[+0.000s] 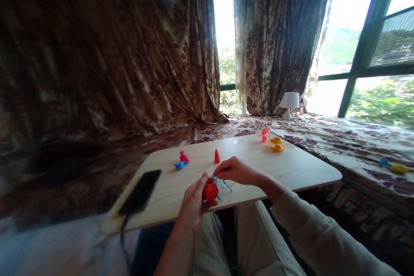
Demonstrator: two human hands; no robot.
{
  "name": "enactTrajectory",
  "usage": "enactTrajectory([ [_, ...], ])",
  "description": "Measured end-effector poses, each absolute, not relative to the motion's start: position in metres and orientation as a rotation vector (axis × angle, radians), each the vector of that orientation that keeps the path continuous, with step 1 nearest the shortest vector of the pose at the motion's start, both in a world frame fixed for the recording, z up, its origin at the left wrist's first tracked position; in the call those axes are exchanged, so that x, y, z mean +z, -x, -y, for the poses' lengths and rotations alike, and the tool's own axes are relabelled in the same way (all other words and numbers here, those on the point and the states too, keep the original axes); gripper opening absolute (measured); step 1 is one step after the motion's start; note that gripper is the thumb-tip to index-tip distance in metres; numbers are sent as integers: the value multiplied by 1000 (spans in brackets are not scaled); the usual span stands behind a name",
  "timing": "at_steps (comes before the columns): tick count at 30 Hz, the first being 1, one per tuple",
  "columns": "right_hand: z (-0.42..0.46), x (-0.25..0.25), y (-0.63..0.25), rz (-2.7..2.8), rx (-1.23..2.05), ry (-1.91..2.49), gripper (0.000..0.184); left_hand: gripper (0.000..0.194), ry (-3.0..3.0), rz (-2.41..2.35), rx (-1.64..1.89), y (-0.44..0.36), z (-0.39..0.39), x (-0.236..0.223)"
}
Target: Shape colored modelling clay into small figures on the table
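In the head view, my left hand (193, 203) is wrapped around a red rounded piece (211, 192) that looks like a ball of modelling clay, above the near edge of the table. My right hand (238, 170) pinches a thin blue strand (228, 186) by the top of the red ball. Loose blue ends hang down beside the ball; how the strand meets it is partly hidden by my fingers. Just beyond my hands, a red cone (217, 156) stands upright on the table.
The pale wooden table (200, 146) carries a black phone-like slab (141, 192) with a cable, a blue piece (180, 165) beside a pink piece (184, 156), a coral figure (265, 135) and a yellow figure (277, 143). A white lamp (290, 100) stands behind, on patterned cloth.
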State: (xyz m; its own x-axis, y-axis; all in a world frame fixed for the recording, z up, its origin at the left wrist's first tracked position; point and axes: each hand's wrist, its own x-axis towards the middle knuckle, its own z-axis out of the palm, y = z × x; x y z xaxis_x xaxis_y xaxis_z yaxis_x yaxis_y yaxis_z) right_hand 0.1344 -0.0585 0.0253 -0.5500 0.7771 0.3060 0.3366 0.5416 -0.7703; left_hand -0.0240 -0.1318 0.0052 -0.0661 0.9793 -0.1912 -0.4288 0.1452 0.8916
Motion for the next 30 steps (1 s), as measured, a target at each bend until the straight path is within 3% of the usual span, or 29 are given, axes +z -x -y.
enactTrajectory([
  [9,65,31,-130,2195,749,941,18,31,-744,-1083,1325,16,124,4],
  [13,66,30,-128,2218,702,1022,5,26,-733,-1099,1342,15,123,3],
  [22,52,19,-133,2173,718,1197,26,17,-680,-1112,1384,20,121,0],
  [30,64,25,-144,2046,551,1146,15,14,-623,-1035,1410,20,130,-1],
])
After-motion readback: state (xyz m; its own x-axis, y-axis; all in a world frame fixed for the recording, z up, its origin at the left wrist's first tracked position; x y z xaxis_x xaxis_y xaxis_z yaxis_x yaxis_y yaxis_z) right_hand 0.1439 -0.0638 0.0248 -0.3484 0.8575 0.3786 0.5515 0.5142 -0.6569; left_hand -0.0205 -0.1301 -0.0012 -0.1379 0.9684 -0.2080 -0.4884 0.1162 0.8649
